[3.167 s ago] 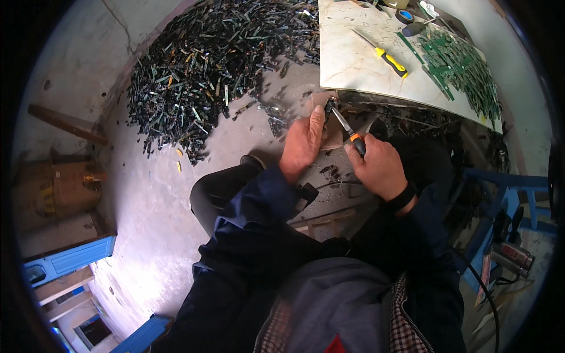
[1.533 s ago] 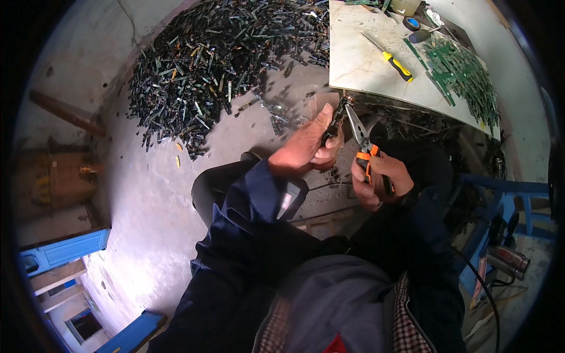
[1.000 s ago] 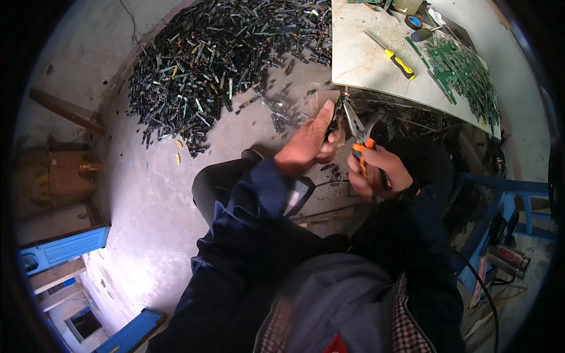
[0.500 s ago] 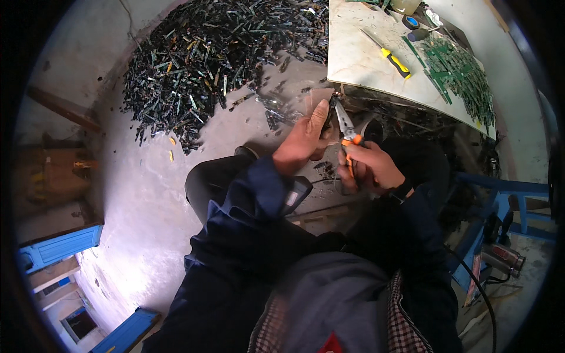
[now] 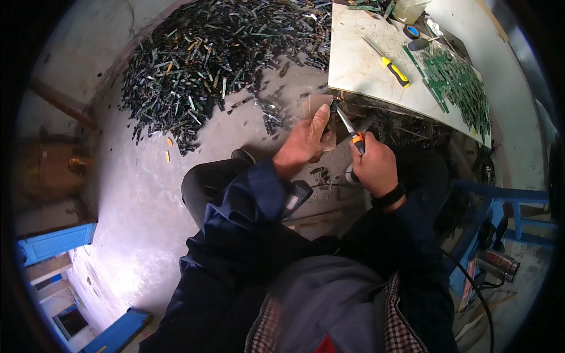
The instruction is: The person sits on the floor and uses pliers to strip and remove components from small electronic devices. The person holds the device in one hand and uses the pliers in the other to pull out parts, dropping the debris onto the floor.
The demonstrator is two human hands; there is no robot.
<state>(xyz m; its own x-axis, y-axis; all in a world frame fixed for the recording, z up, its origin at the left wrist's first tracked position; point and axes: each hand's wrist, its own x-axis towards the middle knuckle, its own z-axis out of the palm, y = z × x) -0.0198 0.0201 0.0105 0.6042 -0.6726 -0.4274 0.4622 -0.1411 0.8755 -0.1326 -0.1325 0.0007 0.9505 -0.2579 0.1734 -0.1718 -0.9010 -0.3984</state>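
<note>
My left hand (image 5: 306, 138) is closed, thumb uppermost, on a flat brownish piece (image 5: 313, 105) like a thin board or card. A small dark part shows by the thumb, too small to make out. My right hand (image 5: 378, 167) wraps round long-nosed pliers (image 5: 346, 121) with orange and black handles. Their tips meet the dark part beside my left thumb; whether they grip it I cannot tell. Most of the handles is hidden in my palm.
A heap of dark narrow strips (image 5: 200, 65) covers the floor at the far left. On the pale board (image 5: 359, 67) at the right lie a yellow-black screwdriver (image 5: 395, 72), blue-centred tape (image 5: 411, 32) and green strips (image 5: 456, 82). A heat gun (image 5: 497, 263) lies at lower right.
My right hand has moved slightly right and turned, its fingers now closed over the orange handles that showed before. The pliers' tips stay near my left thumb. My left hand has hardly moved.
</note>
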